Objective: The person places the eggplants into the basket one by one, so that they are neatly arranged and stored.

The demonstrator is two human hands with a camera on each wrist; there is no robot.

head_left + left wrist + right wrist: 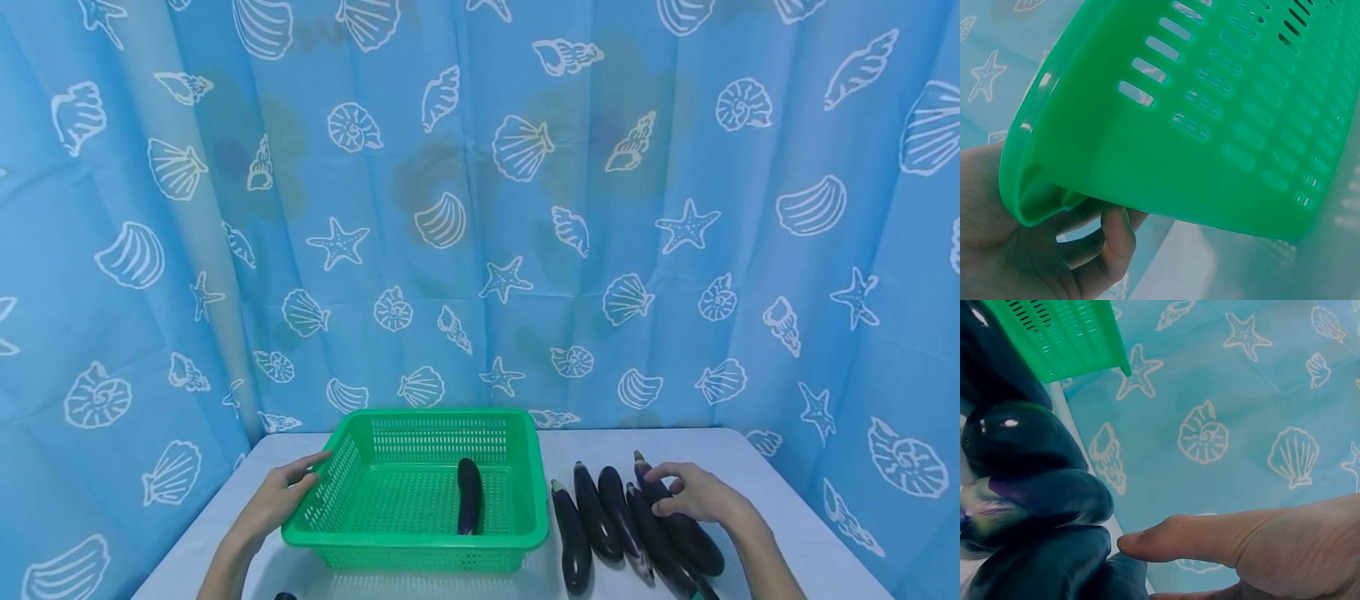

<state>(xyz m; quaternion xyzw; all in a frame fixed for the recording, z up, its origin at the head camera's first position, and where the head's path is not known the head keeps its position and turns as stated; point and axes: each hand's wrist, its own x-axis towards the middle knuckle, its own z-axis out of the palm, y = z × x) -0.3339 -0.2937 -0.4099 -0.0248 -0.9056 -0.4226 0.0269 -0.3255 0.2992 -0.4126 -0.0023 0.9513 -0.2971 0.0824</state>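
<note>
The left hand (pixel 276 498) grips the green basket (pixel 420 541); to its right, the right hand (pixel 701 493), thumb and fingers parted, is at the rightmost eggplant (pixel 695 543): seemingly picking, which calls for closing.

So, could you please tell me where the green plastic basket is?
In the head view, the green plastic basket is left of centre, between the left hand and the row of long dark purple eggplants.
</note>
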